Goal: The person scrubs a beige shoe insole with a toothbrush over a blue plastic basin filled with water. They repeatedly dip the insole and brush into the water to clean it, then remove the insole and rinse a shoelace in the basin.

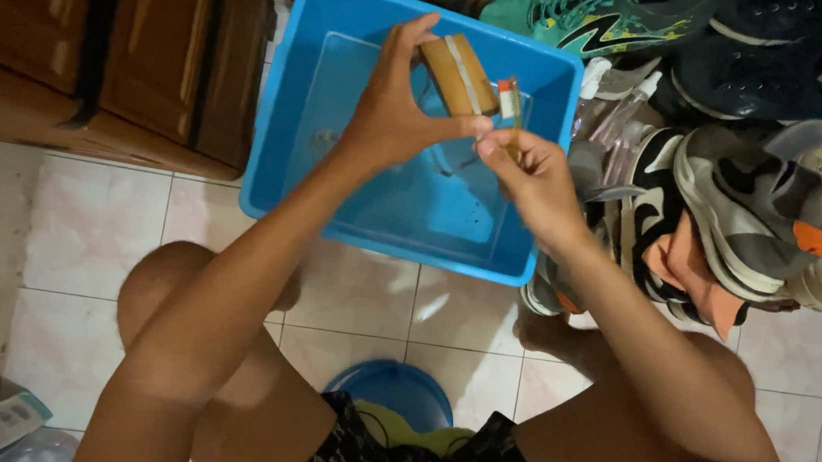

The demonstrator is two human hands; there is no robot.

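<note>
My left hand [395, 109] holds a tan rectangular block with a pale stripe [458, 73] up above a blue plastic basin [286, 119] of water. My right hand [527, 172] pinches a thin stick-like tool with a red and white tip [510, 102], its tip close beside the block. Both hands hover over the basin's middle, thumbs nearly touching. My bare knees show below, spread either side of a small blue stool [394, 388].
A pile of sneakers lies right of the basin: a grey, white and orange pair [765, 210], dark blue ones [787, 81], a teal one [593, 12]. A wooden cabinet [99, 30] stands at the left. White floor tiles [89, 240] surround me. A spray bottle [618, 110] leans beside the basin.
</note>
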